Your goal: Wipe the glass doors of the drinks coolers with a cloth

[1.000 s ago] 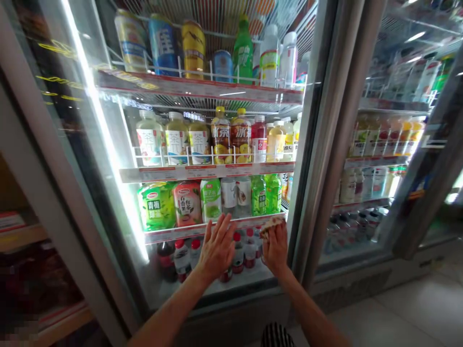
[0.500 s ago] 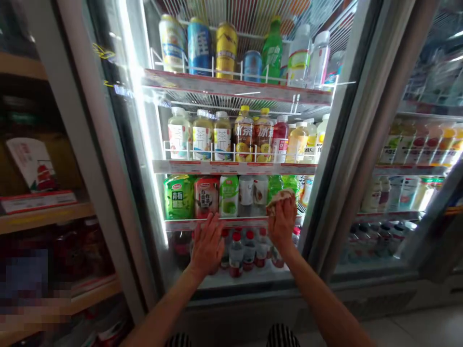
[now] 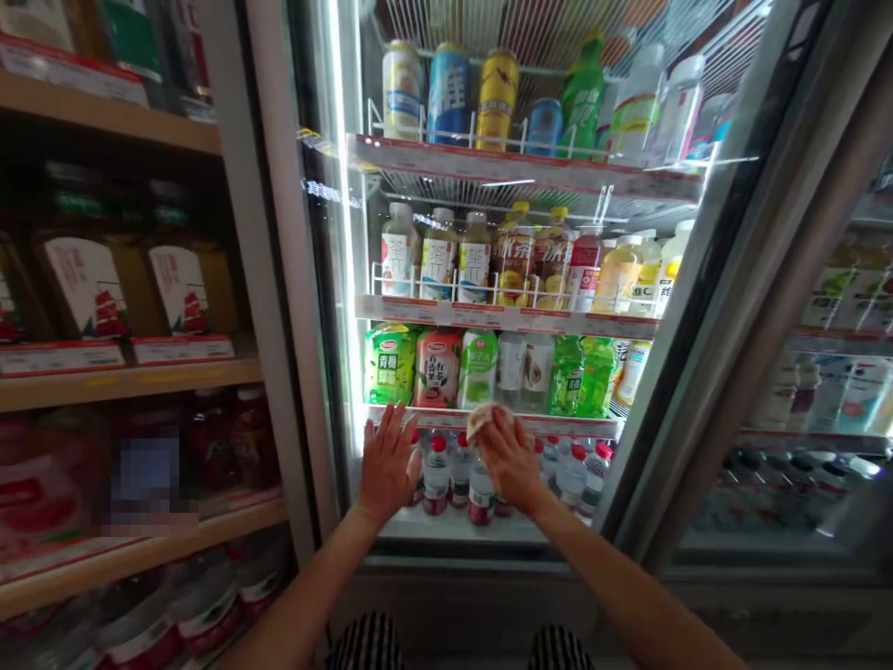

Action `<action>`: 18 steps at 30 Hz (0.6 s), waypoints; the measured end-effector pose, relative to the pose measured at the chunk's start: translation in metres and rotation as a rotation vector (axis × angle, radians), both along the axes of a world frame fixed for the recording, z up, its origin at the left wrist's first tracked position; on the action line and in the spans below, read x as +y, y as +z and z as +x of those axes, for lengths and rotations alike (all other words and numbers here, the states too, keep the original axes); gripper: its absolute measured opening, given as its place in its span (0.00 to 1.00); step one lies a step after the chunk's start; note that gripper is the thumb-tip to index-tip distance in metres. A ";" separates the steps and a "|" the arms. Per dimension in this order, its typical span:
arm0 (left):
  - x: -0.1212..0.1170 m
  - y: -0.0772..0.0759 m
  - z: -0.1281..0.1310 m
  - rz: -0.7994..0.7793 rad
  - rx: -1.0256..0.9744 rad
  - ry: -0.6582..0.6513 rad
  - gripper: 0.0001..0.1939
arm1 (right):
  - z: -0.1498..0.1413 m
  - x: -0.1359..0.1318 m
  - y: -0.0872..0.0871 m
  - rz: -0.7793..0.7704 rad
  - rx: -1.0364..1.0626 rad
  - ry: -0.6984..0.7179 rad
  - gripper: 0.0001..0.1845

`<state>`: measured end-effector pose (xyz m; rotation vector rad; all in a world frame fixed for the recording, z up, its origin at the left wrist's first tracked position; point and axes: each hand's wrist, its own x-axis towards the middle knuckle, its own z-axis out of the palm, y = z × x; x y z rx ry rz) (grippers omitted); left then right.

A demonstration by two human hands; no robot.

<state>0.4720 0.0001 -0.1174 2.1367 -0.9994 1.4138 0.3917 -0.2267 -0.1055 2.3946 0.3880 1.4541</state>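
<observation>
Before me is a tall drinks fridge with a glass door, bordered by a dark door frame [image 3: 481,564]. My left hand [image 3: 388,470] lies flat against the glass with its fingers spread, at the lower left, holding nothing. To its right, my right hand [image 3: 514,470] presses a crumpled pale cloth [image 3: 480,422] to the glass, over the lower shelf's price strip. Part of the cloth is hidden under the fingers. Behind the glass, red-capped bottles [image 3: 436,476] stand at the bottom, with green bottles [image 3: 391,365] on the shelf above.
Wooden shelves [image 3: 132,377] with bottles and price tags stand on the left. Another glass-fronted fridge with bottles [image 3: 844,293] is on the right, past a metal door post [image 3: 760,307]. My striped-clad knees [image 3: 366,640] show below.
My right hand has slid the cloth left and slightly down across the glass, closer to my left hand. My left hand stays on the glass. The view has turned left, showing more wooden shelving.
</observation>
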 end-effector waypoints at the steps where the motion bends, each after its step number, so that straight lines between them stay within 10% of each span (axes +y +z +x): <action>1: 0.004 -0.003 0.001 0.003 0.007 0.010 0.32 | 0.001 0.005 -0.006 -0.073 0.053 0.041 0.19; 8: 0.035 -0.027 0.010 -0.034 0.077 0.079 0.31 | 0.021 0.032 0.010 0.112 -0.062 -0.025 0.22; 14: 0.067 -0.035 0.023 -0.033 0.064 0.146 0.31 | 0.037 0.067 -0.014 -0.239 0.152 0.202 0.21; 18: 0.085 -0.038 0.028 -0.033 0.111 0.226 0.30 | 0.055 0.090 0.004 -0.048 0.073 0.129 0.22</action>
